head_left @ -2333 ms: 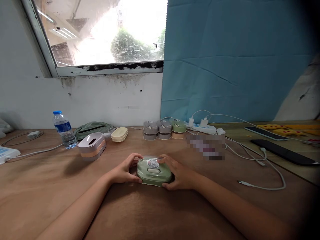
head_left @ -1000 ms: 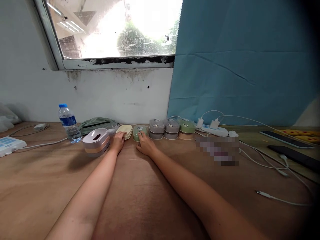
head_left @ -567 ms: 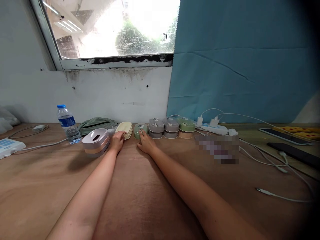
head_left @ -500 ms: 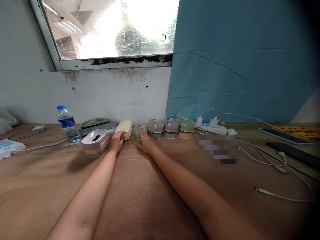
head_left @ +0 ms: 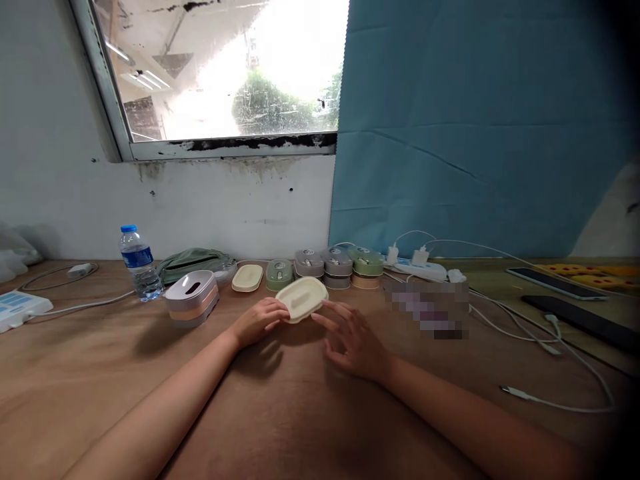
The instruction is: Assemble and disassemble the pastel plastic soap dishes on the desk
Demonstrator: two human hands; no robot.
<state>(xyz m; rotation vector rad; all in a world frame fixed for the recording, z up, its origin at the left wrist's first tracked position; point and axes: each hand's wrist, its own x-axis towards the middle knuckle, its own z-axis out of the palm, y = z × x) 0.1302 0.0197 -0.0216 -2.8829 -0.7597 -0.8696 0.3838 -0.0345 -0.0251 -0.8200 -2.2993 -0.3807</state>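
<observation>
A cream oval-cornered lid [head_left: 302, 298] is raised over the table, tilted, with a shallow groove on its face. Gripping its left end between thumb and fingers is my left hand [head_left: 261, 322]. At the lid's right edge, my right hand [head_left: 357, 341] has its fingers spread and curved; whether a fingertip touches the rim I cannot tell. Another cream lid [head_left: 247, 278] lies farther back. Beside it stands a low green box [head_left: 279, 275] with a clear-looking top. Behind the raised lid are two grey lunch boxes [head_left: 337, 262] and a green-topped box [head_left: 367, 261] with a tan base.
On the left are a layered pink, tan and grey box [head_left: 193, 298], a water bottle [head_left: 137, 263], a green pouch [head_left: 193, 265] and a power strip [head_left: 23, 309]. White cables [head_left: 565, 407], another power strip [head_left: 420, 268] and two phones [head_left: 557, 283] lie right. A wall and window stand behind.
My left hand has lifted one cream lid from the stack and brought it right and nearer. My right hand has left the low green box and moved right, toward me. The view has tilted slightly upward.
</observation>
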